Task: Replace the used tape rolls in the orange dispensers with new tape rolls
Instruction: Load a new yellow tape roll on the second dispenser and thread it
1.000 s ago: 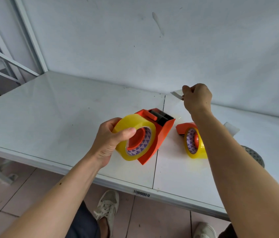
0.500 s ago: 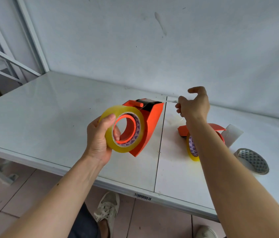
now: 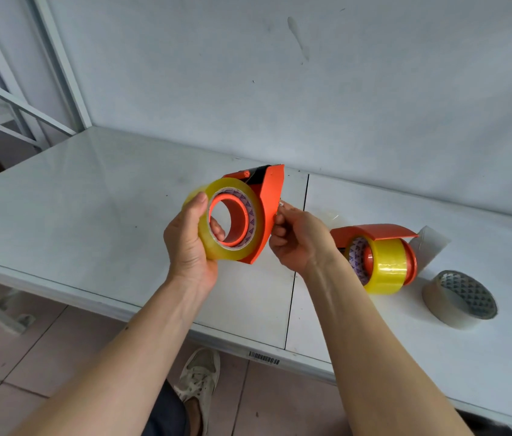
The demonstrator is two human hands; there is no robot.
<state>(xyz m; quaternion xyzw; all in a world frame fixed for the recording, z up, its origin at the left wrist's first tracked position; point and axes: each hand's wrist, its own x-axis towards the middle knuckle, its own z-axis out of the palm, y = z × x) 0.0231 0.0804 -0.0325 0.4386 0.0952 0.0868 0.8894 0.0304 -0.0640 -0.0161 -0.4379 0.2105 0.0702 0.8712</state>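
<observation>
A person's left hand (image 3: 190, 243) grips a yellow tape roll (image 3: 231, 223) seated in an orange dispenser (image 3: 269, 202), held above the table's front edge (image 3: 141, 305). The cutter end points up and away. The right hand (image 3: 298, 242), fingers curled, pinches at the dispenser's right side; what it holds is too small to tell. A second dispenser (image 3: 377, 256), already loaded, lies toward the table's right, beside the right forearm, with a grey roll (image 3: 459, 298) near the front edge.
</observation>
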